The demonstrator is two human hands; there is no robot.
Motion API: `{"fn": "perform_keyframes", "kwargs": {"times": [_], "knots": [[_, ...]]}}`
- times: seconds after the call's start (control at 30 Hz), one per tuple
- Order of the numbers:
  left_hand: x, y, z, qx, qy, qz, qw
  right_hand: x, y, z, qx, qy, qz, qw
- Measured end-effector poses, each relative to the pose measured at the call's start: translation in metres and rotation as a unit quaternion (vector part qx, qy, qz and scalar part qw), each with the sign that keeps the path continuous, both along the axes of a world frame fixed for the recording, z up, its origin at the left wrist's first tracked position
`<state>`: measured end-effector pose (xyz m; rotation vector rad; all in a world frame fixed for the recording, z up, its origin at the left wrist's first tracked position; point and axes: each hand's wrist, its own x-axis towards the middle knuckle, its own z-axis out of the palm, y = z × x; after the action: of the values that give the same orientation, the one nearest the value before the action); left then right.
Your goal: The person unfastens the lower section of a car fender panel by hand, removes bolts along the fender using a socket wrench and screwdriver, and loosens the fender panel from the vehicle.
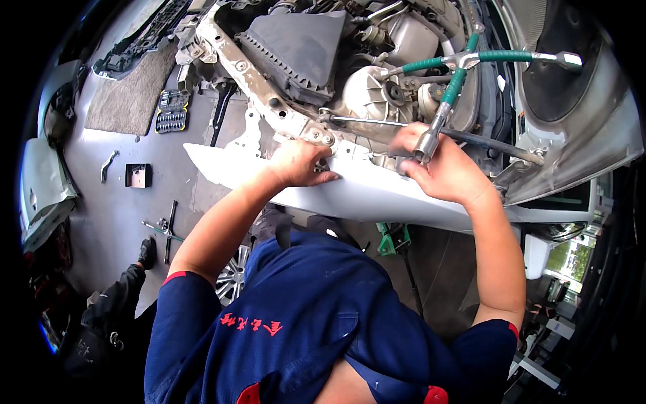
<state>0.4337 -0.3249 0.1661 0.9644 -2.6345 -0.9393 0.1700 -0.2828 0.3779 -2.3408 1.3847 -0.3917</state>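
Observation:
A white car fender [377, 195] runs across in front of me along the engine bay. My left hand [299, 163] grips the fender's upper edge near the headlight opening, thumb on the painted face and fingers curled over the inner flange. Farther right, my right hand [447, 168] is at the fender's inner edge. Its fingers are bent and smeared by motion; what they touch is hidden. A green-handled cross wrench [454, 84] rests over the engine bay. One of its socket ends sticks out above my right hand and covers part of it.
A black air filter box [296, 50] and a strut tower [370, 94] fill the bay, under a raised hood [579, 135]. On the floor are a socket set [172, 111], a small box [138, 176], another cross wrench [168, 229] and a green jack [393, 239]. Someone's leg [121, 296] shows left.

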Motion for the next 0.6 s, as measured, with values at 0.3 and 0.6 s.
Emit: {"fn": "perform_keyframes", "kwargs": {"times": [0.3,0.6], "knots": [[0.001,-0.002,0.007,0.03,-0.023,0.0,0.999,0.005,0.001,0.003,-0.013,0.021,-0.006,1.0],[0.0,-0.002,0.001,0.028,-0.015,0.0,1.0,-0.001,-0.001,-0.003,-0.009,0.029,0.045,0.999]]}}
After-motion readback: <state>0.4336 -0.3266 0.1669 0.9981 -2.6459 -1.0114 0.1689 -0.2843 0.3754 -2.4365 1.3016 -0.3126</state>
